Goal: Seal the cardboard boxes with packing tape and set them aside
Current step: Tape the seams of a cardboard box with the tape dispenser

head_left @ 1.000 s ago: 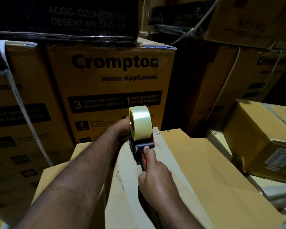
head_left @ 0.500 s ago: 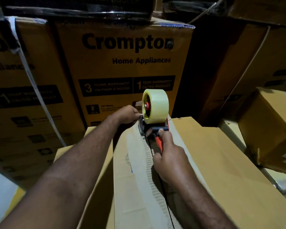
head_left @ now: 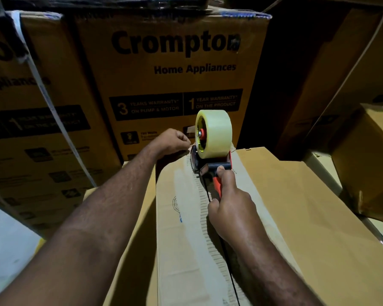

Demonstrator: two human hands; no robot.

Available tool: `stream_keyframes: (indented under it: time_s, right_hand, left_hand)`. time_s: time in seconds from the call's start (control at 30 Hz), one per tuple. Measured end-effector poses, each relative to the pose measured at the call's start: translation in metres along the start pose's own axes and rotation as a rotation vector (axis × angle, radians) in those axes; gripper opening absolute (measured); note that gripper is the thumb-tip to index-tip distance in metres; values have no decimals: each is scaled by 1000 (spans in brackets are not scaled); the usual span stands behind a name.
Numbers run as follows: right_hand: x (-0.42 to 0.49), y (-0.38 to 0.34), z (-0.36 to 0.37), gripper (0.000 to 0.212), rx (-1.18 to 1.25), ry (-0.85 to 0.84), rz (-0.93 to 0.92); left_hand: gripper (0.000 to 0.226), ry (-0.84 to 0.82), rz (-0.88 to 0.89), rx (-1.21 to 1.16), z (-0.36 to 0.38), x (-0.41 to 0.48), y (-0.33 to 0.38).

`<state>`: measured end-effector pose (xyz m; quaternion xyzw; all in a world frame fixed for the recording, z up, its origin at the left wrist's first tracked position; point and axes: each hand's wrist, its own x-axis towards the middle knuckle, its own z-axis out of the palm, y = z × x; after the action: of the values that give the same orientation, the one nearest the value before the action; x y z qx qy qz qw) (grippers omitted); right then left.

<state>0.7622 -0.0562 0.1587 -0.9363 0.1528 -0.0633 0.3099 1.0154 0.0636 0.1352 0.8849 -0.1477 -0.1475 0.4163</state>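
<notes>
A brown cardboard box (head_left: 296,206) lies in front of me with its top flaps closed along a dark centre seam. My right hand (head_left: 232,208) grips the red handle of a tape dispenser (head_left: 208,166), which carries a roll of clear packing tape (head_left: 217,133) and sits on the seam at the box's far edge. My left hand (head_left: 173,140) reaches over that far edge just left of the dispenser, fingers curled down over the edge; what they hold is hidden.
A tall Crompton carton (head_left: 175,85) stands right behind the box, with similar cartons to the left (head_left: 31,107) and right (head_left: 341,74). A smaller brown box (head_left: 374,162) sits at the right. A white strap (head_left: 47,91) hangs down the left carton.
The view has closed in on the box's far edge. The dispenser and both hands stay at that edge, with the left hand now bent further over it.
</notes>
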Motion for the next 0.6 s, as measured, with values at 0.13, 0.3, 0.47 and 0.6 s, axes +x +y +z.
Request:
stream_keyframes:
  time_s: [0.13, 0.3, 0.47, 0.6]
  right_hand:
    - [-1, 1, -3, 62, 10, 4, 9]
    - [-3, 3, -2, 63, 16, 21, 13]
    - [-2, 2, -1, 61, -6, 26, 2]
    - [-3, 2, -3, 63, -2, 31, 15]
  left_hand:
    - [17, -9, 41, -79, -7, -4, -4]
    - [14, -119, 21, -62, -5, -9, 4]
    - [7, 67, -55, 22, 14, -1, 14]
    - [20, 198, 127, 343, 21, -1, 12]
